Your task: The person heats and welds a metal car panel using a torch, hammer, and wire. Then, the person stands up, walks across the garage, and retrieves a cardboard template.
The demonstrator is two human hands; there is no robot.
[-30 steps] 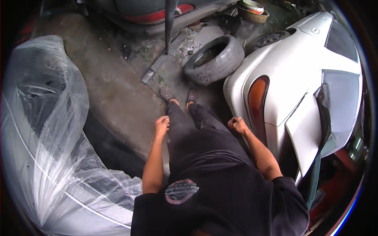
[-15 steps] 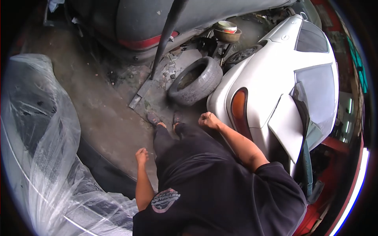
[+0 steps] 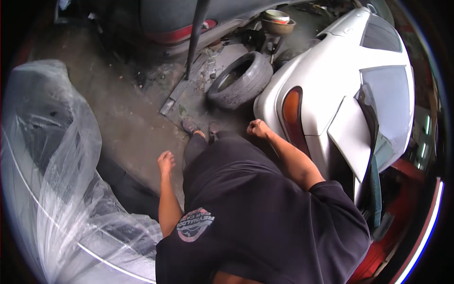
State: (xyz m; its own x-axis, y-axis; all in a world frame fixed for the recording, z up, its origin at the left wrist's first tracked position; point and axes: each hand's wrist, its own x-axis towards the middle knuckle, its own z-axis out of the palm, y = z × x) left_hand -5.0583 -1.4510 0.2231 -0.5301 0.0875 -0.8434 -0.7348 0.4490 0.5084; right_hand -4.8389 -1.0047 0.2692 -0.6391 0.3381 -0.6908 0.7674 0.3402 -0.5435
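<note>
My left hand hangs at my left side, beside my dark trousers. Its fingers are loosely bent and a little apart, with nothing in them. On the right, my right hand is curled into a loose fist close to the rear corner of a white car. That car's orange tail light lies just right of the fist. A worn tire leans on the floor ahead of my shoes, near the car's bumper.
Clear plastic sheeting drapes over something on the left. A dark post on a metal foot rises ahead. Behind it stands a grey car with a red light strip. A basin holds a smaller bowl; debris litters the floor.
My left hand has swung forward and its fingers have loosened slightly. The tire and post foot appear higher in the view, and the white car sits slightly further right.
</note>
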